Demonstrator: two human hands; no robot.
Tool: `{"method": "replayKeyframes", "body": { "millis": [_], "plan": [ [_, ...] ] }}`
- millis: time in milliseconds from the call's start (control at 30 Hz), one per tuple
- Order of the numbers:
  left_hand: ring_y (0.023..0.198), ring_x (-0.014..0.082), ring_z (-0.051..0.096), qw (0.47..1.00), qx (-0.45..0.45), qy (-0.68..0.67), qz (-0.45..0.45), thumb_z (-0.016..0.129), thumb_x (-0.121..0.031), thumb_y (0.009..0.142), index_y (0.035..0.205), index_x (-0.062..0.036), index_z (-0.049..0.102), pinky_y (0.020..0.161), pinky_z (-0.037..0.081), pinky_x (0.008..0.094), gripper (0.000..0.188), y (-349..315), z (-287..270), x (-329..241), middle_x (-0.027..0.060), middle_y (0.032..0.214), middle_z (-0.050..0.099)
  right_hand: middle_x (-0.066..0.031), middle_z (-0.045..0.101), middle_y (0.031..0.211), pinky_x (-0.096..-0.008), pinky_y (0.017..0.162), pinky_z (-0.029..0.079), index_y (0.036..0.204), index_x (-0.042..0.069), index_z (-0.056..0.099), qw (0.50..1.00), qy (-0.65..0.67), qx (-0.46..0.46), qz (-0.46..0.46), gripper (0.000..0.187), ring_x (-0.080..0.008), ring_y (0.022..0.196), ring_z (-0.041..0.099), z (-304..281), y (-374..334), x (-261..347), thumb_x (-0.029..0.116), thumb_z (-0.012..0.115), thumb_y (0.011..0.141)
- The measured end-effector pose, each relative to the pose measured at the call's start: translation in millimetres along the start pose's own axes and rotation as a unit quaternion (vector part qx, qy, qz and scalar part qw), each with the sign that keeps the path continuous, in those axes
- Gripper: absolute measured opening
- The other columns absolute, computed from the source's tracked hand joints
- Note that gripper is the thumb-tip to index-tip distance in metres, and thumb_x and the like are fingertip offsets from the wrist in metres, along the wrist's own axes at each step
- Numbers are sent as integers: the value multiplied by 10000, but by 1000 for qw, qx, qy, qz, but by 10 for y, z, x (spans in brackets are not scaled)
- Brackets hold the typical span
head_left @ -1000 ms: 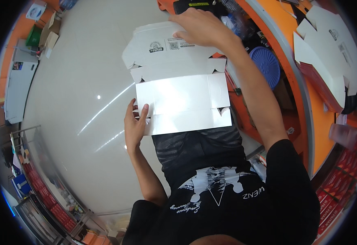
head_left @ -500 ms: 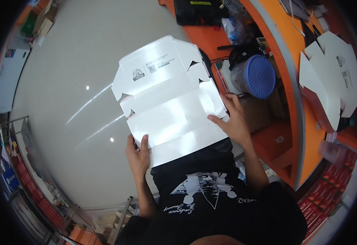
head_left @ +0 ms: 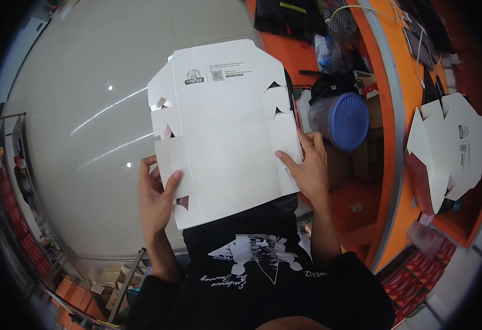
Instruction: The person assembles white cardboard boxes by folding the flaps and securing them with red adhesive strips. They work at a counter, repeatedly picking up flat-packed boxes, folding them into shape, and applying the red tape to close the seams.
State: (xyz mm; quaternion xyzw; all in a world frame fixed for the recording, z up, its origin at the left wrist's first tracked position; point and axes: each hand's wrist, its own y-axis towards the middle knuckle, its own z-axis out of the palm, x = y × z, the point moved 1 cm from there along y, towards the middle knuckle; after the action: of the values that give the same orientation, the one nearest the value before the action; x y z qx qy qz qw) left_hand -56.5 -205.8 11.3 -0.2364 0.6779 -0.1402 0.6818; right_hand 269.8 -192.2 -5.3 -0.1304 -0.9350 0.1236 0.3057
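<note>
A flat white cardboard box blank (head_left: 230,143) with notched side flaps lies across my lap, dark print near its far edge. My left hand (head_left: 159,192) pinches its left flap, thumb on top and fingers underneath, beside a small cut-out gap. On the opposite side, my right hand (head_left: 311,165) grips the right flap in the same way, thumb over the surface. The blank's underside is hidden.
Another white box blank (head_left: 458,148), partly folded, rests on the orange table (head_left: 381,242) at the right. A clear tub with a blue lid (head_left: 349,122) stands on the orange shelf below. Red boxes (head_left: 417,280) are stacked at the lower right.
The blank has turned a little and now looks flatter, its cross folds less bent. My left hand has moved left along with its left edge; my right hand keeps its hold.
</note>
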Motion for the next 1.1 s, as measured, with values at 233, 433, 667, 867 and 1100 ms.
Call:
{"method": "replayKeyframes", "body": {
  "millis": [233,433,667,867,1100],
  "plan": [
    [1105,227,692,989,71,-122,49,781,-97,906,1366,-12,409,974,558,374,598,60,-175,34,193,1193,688,-180,550,1253,-403,990,493,1333,-89,624,991,123,-14,-45,659,-327,1179,582,-49,34,-87,277,860,839],
    [1122,218,684,978,65,-180,82,762,-112,931,1422,-14,369,989,563,388,637,202,-224,137,183,1192,685,-160,568,1277,-397,1003,489,1273,-72,643,988,137,-2,-75,576,-301,1197,587,-106,77,-12,244,859,843],
    [1177,196,631,962,-79,208,159,703,-109,990,1506,-11,447,1048,487,341,584,261,-92,-136,118,1345,617,-173,682,1183,-379,936,523,1136,-33,606,965,264,5,-12,287,-289,1067,680,-274,193,208,86,740,912],
    [1058,209,643,980,79,115,144,750,-238,980,1488,-12,489,774,564,338,615,-35,851,-494,132,1267,621,-187,692,1241,-415,890,540,1122,4,617,976,13,-66,-205,265,-337,1090,687,-138,15,542,9,714,875],
    [1005,157,701,976,150,-156,14,607,-228,1075,1351,43,620,865,596,323,387,409,1327,-260,125,1158,721,-205,613,1379,-489,1071,419,1377,0,599,936,-80,-78,-335,593,-320,1299,591,-272,-212,717,120,810,837]
  ]
}}
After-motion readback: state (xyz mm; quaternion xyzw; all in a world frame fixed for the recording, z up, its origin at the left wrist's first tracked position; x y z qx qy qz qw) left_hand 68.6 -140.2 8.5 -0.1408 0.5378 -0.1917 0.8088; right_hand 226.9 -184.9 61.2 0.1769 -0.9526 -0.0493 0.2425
